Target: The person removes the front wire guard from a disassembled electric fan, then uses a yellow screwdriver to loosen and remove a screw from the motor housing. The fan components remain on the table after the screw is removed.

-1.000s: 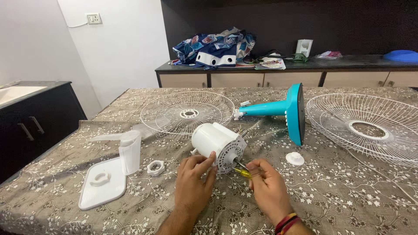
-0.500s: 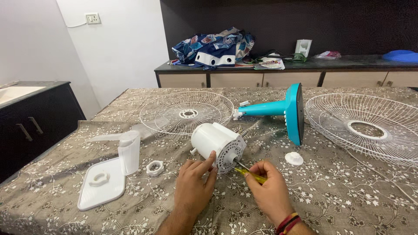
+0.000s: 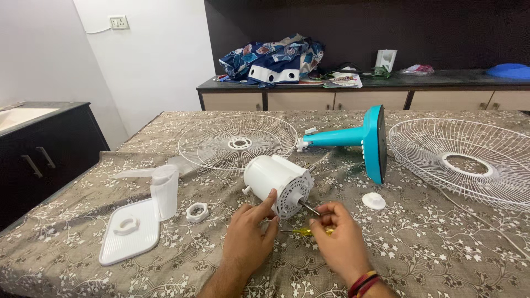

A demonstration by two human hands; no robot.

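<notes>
A white fan motor point(image 3: 270, 176) lies on its side on the table, its vented face and metal shaft point(image 3: 309, 208) pointing toward me. My left hand point(image 3: 247, 238) steadies it, thumb pressed on the rim of the vented face. My right hand point(image 3: 341, 240) is just right of the shaft, thumb and forefinger pinched together at the shaft's tip. A yellow screwdriver point(image 3: 305, 232) lies low and nearly flat under those fingers, its handle tucked into the hand.
On the patterned tablecloth point(image 3: 83, 232) lie two white wire fan guards point(image 3: 237, 140) point(image 3: 469, 160), a teal fan stand point(image 3: 359, 138), a white cap point(image 3: 374, 200), a white ring nut point(image 3: 197, 212), a clear fan blade point(image 3: 160, 187) and a white plate point(image 3: 130, 237). Behind stands a cluttered sideboard point(image 3: 364, 91).
The screwdriver has dropped from pointing at the motor face to lying nearly flat below the shaft. My right fingers moved up to the shaft tip. My left hand stayed on the motor.
</notes>
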